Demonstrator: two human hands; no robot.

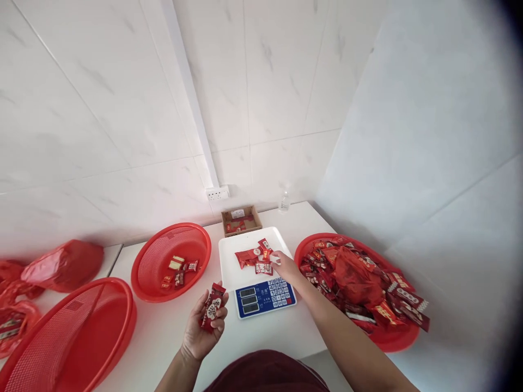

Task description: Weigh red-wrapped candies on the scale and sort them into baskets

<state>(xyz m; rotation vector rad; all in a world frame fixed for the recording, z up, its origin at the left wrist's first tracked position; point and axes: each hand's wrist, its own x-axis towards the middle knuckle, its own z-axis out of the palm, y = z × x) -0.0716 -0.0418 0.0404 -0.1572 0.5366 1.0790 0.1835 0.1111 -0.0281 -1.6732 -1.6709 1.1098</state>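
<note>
My left hand [204, 326] is closed round a dark red snack packet [213, 309] with pale lettering, held up in front of the scale. On the white weighing pan [235, 280] of a digital scale [265, 298] lie several red snack packets [246, 257]. Over the pan's right side, my right hand [285, 265] reaches in, with thumb and fingertips bent at a small red packet [267, 255]. The fingers look pinched on its edge, beside another packet [263, 268] with white lettering.
At right, a red basket [302, 247] is heaped with packets. A red basket [141, 283] at left holds several packets; a larger one [128, 321] stands nearer. Behind the scale are a cardboard box [258, 224] and clear bottle [284, 201]. Red bags [65, 265] lie far left.
</note>
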